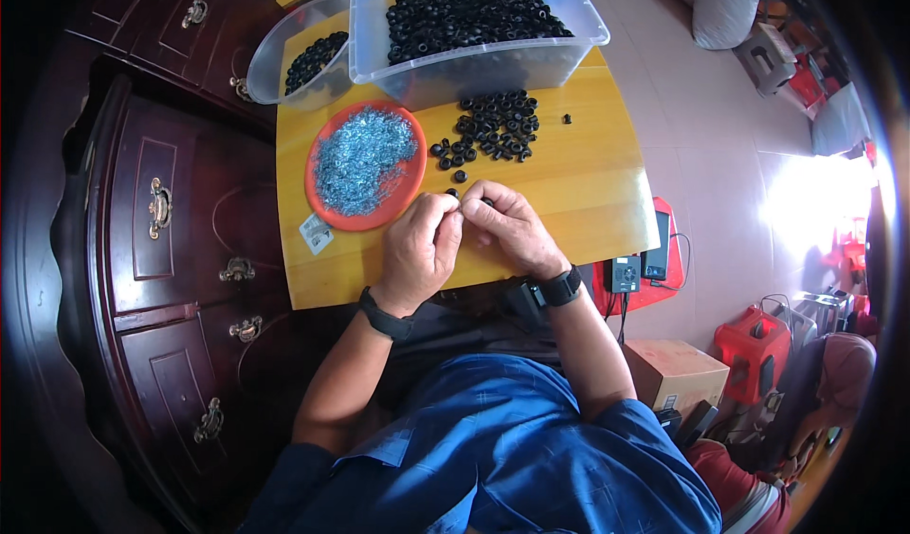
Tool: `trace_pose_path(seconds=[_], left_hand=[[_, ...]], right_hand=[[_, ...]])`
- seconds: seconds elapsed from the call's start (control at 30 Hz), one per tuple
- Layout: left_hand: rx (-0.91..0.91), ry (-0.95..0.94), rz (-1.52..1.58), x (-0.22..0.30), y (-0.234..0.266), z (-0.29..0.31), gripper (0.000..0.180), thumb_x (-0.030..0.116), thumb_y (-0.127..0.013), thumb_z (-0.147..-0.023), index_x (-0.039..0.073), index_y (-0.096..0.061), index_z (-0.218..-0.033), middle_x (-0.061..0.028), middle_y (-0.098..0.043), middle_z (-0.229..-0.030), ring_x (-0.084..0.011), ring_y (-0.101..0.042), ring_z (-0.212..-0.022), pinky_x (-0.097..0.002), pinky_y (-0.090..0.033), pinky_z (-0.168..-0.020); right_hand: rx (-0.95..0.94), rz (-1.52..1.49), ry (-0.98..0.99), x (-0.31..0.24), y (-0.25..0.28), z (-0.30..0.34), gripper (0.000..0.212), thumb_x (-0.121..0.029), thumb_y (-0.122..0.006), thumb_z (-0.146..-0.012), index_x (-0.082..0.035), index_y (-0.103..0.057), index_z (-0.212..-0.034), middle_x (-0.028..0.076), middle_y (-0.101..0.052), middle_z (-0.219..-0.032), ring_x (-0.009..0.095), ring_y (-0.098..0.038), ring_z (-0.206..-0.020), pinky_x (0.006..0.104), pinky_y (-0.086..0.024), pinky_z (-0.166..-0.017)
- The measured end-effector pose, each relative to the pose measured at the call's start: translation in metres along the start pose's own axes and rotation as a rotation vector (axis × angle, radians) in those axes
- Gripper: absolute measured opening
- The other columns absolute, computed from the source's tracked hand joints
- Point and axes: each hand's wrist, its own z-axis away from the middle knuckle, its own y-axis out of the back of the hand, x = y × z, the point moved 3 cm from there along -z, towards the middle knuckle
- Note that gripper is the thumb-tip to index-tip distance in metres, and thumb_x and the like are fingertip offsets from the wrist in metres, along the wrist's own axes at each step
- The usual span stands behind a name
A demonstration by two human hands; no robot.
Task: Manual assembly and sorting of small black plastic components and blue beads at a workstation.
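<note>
My left hand (422,247) and my right hand (507,228) meet at the fingertips over the yellow wooden table (578,183), pinching a small black ring (453,194) between them. Just beyond my fingers lies a loose pile of black rubber rings (493,125). To the left of my hands sits an orange plate (332,214) heaped with small shiny metal clips (365,158). Both wrists wear black bands.
A large clear plastic bin (474,60) full of black rings stands at the table's far edge, with a smaller clear tub (275,55) of rings to its left. A dark wooden cabinet (161,212) with brass handles flanks the left. Red boxes and a cardboard box sit on the floor at right.
</note>
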Motion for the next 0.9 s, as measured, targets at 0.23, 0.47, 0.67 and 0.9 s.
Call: trace_pose_path(seconds=[0.23,0.47,0.67,0.9], left_hand=[[-0.006,0.201,0.123,-0.009,-0.002,0.012,0.008,0.009,-0.057,-0.099,0.002,-0.057,-0.096,-0.0122,-0.061,-0.077,-0.0258,-0.061,-0.065,-0.0363,-0.047,-0.059],[-0.076,0.487,0.442,-0.020,-0.005,0.030,0.020,0.019,-0.050,-0.106,0.005,-0.055,-0.093,0.0005,-0.057,-0.076,-0.0038,-0.049,-0.059,-0.0199,-0.040,-0.055],[-0.126,0.506,0.429,-0.021,-0.007,0.043,0.016,0.015,-0.052,-0.104,0.005,-0.056,-0.092,0.0018,-0.058,-0.076,-0.0029,-0.049,-0.058,-0.0199,-0.040,-0.054],[-0.147,0.506,0.354,-0.024,-0.015,0.045,0.012,0.008,-0.054,-0.100,0.003,-0.058,-0.089,0.0017,-0.058,-0.073,-0.0035,-0.051,-0.056,-0.0205,-0.041,-0.053]], right_hand=[[0.038,0.126,0.187,0.000,-0.006,-0.001,0.012,-0.017,-0.062,-0.103,-0.005,-0.063,-0.099,-0.004,-0.058,-0.088,0.005,-0.052,-0.085,0.0234,-0.045,-0.077],[0.352,0.574,0.264,-0.014,-0.002,0.004,0.014,-0.015,-0.064,-0.100,-0.002,-0.062,-0.098,0.001,-0.059,-0.078,0.007,-0.051,-0.075,0.0252,-0.046,-0.069],[0.602,1.239,0.193,-0.032,0.013,-0.004,0.019,-0.026,-0.063,-0.095,-0.007,-0.064,-0.092,0.016,-0.069,-0.074,0.037,-0.068,-0.071,0.0458,-0.054,-0.065],[0.588,1.382,0.091,-0.034,0.007,-0.013,0.019,-0.027,-0.062,-0.095,-0.008,-0.064,-0.092,0.017,-0.069,-0.076,0.039,-0.069,-0.073,0.0483,-0.054,-0.067]])
